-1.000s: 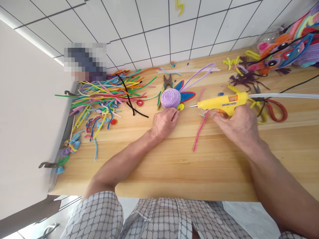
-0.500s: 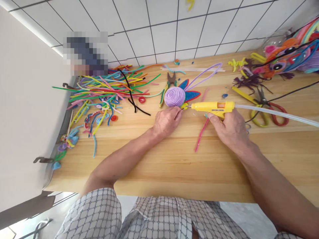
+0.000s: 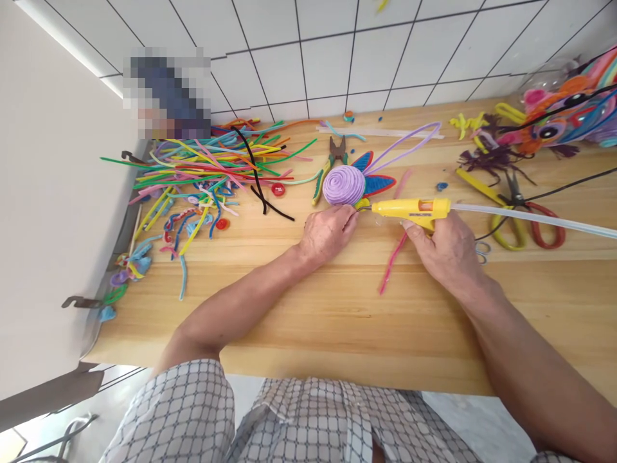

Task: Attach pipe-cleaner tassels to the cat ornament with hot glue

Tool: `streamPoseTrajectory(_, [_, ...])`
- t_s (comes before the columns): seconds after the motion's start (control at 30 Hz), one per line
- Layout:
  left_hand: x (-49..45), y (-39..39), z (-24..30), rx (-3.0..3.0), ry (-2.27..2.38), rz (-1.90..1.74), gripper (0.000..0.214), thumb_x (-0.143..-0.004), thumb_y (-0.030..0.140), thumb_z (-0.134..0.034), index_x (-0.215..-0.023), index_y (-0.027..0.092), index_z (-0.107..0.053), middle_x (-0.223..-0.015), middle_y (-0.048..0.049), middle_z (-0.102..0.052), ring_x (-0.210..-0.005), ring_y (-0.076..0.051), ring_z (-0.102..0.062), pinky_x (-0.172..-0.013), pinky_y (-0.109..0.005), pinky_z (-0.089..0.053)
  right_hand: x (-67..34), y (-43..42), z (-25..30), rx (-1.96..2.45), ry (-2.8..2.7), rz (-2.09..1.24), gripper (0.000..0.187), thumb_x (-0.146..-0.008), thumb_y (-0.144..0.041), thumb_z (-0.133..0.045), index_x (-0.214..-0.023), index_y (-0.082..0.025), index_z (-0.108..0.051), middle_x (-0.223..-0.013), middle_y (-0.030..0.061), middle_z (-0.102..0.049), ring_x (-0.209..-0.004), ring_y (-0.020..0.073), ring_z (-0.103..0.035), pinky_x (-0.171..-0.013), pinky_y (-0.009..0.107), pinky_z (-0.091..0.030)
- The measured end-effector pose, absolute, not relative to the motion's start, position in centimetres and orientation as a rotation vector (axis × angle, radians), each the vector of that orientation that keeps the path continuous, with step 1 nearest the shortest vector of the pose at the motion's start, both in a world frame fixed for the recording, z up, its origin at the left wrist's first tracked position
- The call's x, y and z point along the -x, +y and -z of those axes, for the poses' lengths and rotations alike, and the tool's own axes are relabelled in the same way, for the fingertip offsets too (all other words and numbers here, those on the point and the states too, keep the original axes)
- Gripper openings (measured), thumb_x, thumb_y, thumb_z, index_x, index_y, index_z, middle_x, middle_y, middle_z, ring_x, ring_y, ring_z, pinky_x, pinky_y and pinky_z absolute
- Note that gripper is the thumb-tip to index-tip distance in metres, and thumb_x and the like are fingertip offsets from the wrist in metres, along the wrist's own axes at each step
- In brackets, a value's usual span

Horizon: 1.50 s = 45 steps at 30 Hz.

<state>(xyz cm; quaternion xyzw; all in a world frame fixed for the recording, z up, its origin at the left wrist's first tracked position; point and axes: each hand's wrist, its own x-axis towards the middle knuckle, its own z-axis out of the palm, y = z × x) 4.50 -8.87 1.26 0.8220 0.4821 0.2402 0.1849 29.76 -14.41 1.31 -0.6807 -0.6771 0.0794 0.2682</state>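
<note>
Nearest is a checked shirt point(image 3: 308, 411), before a wooden tabletop point(image 3: 308, 328). The right hand point(image 3: 450, 254) has its grip wrapped round a yellow glue gun point(image 3: 412, 207). The left hand point(image 3: 330, 233) has a narrow grip beside a yellow piece point(image 3: 362, 203) at the gun's tip; whether it holds this, I cannot tell. Just beyond lies a purple spiral point(image 3: 343, 185), then pliers point(image 3: 338, 154), then a tiled wall point(image 3: 328, 71).

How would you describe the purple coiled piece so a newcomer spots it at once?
On the wooden table, find the left hand beside the yellow glue gun. Just beyond that hand lies the purple coiled piece. Unlike the pointed, red-edged blue pieces beside it, it is round and wound in a spiral.
</note>
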Motion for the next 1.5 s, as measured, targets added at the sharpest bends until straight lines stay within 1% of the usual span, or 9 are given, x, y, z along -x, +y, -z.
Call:
streamPoseTrajectory(0.23, [-4.4, -8.7, -0.9, -2.386, 1.353, -0.695, 0.022, -0.108, 0.028, -0.059, -0.1, 0.019, -0.077, -0.096, -0.0104, -0.081, -0.085, -0.02, -0.072, -0.073, -0.028, -0.05, -30.1, -14.4, -1.1, 1.853, -1.833, -0.221, 0.037, -0.097, -0.053, -0.06, -0.114, -0.022, -0.071, -0.106, 0.0169, -0.071, -0.099, 0.0377, -0.069, -0.083, 0.047, -0.053])
streamPoseTrajectory(0.4, [-4.3, -8.6, -0.4, -2.464, 1.365, -0.704, 0.024, -0.11, 0.029, -0.057, -0.099, 0.02, -0.076, -0.094, -0.009, -0.082, -0.085, -0.019, -0.074, -0.071, -0.028, -0.051, -30.5, -14.4, -0.5, 1.849, -1.85, -0.155, 0.04, -0.098, -0.052, -0.061, -0.117, -0.019, -0.07, -0.103, 0.017, -0.071, -0.096, 0.0366, -0.069, -0.081, 0.046, -0.052])
streamPoseTrajectory(0.73, [-4.4, -8.7, -0.5, -2.481, 1.377, -0.669, 0.026, -0.111, 0.03, -0.055, -0.101, 0.019, -0.076, -0.096, -0.0093, -0.082, -0.087, -0.02, -0.076, -0.071, -0.029, -0.053, -30.8, -14.6, -0.8, 1.795, -1.826, -0.11, 0.035, -0.098, -0.054, -0.062, -0.112, -0.023, -0.07, -0.097, 0.0142, -0.069, -0.094, 0.0355, -0.067, -0.078, 0.044, -0.052])
streamPoseTrajectory(0.83, [-4.4, -8.7, -0.6, -2.485, 1.381, -0.666, 0.026, -0.112, 0.03, -0.055, -0.101, 0.019, -0.076, -0.096, -0.0092, -0.082, -0.087, -0.02, -0.076, -0.07, -0.029, -0.052, -30.6, -14.5, -0.4, 1.794, -1.841, -0.1, 0.035, -0.097, -0.053, -0.064, -0.112, -0.021, -0.07, -0.096, 0.0135, -0.07, -0.092, 0.0344, -0.067, -0.078, 0.044, -0.052])
streamPoseTrajectory(0.93, [-4.5, -8.7, -0.7, -2.489, 1.391, -0.65, 0.026, -0.111, 0.031, -0.056, -0.102, 0.019, -0.077, -0.097, -0.0092, -0.082, -0.088, -0.021, -0.076, -0.07, -0.03, -0.052, -30.4, -14.3, 0.0, 1.795, -1.855, -0.091, 0.035, -0.097, -0.05, -0.063, -0.112, -0.02, -0.071, -0.097, 0.0148, -0.07, -0.093, 0.0344, -0.067, -0.079, 0.044, -0.052])
streamPoseTrajectory(1.1, [-4.5, -8.8, -1.0, -2.474, 1.395, -0.63, 0.024, -0.111, 0.031, -0.057, -0.103, 0.019, -0.077, -0.098, -0.0091, -0.082, -0.089, -0.022, -0.076, -0.072, -0.03, -0.054, -30.5, -14.2, 0.2, 1.802, -1.847, -0.057, 0.035, -0.097, -0.05, -0.062, -0.111, -0.02, -0.071, -0.096, 0.0142, -0.07, -0.093, 0.0342, -0.067, -0.078, 0.044, -0.052])
streamPoseTrajectory(1.3, [-4.4, -8.8, -0.7, -2.478, 1.392, -0.643, 0.027, -0.112, 0.031, -0.055, -0.105, 0.02, -0.078, -0.097, -0.0089, -0.082, -0.087, -0.021, -0.076, -0.072, -0.029, -0.054, -30.7, -14.4, -0.3, 1.788, -1.833, -0.047, 0.035, -0.097, -0.051, -0.064, -0.113, -0.021, -0.071, -0.099, 0.0144, -0.071, -0.093, 0.0339, -0.067, -0.079, 0.044, -0.053])
streamPoseTrajectory(1.5, [-4.4, -8.7, -0.5, -2.483, 1.388, -0.669, 0.028, -0.112, 0.031, -0.054, -0.105, 0.02, -0.078, -0.097, -0.0094, -0.083, -0.087, -0.02, -0.075, -0.072, -0.029, -0.054, -30.6, -14.3, 0.0, 1.779, -1.852, -0.107, 0.035, -0.098, -0.05, -0.063, -0.115, -0.02, -0.069, -0.097, 0.0136, -0.069, -0.094, 0.0337, -0.066, -0.08, 0.044, -0.051])
